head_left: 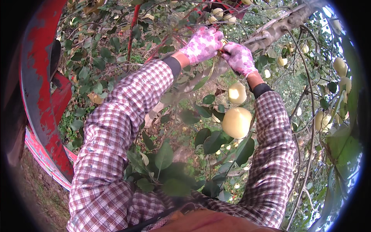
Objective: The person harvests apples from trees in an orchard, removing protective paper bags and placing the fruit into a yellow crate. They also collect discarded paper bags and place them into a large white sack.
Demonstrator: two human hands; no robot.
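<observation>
Both hands wear white gloves with pink and purple patches and are raised at the top centre among apple branches. My left hand (203, 44) has its fingers curled, and my right hand (239, 58) comes in from the other side, its fingers pinched together. They nearly meet at a small yellowish spot between the fingertips; what they grip there is mostly hidden. Under my right hand hang a pale yellow apple (237, 93) and, closer to me, a larger apple (237, 122). Neither hand touches these two.
A thick branch (286, 27) slants down from the upper right, close to my right hand. Worn red metal framework (42, 96) curves along the left side. Several apples (217, 12) sit at the top near red metal. Leaves (164, 155) and thin twigs cross the space before my chest.
</observation>
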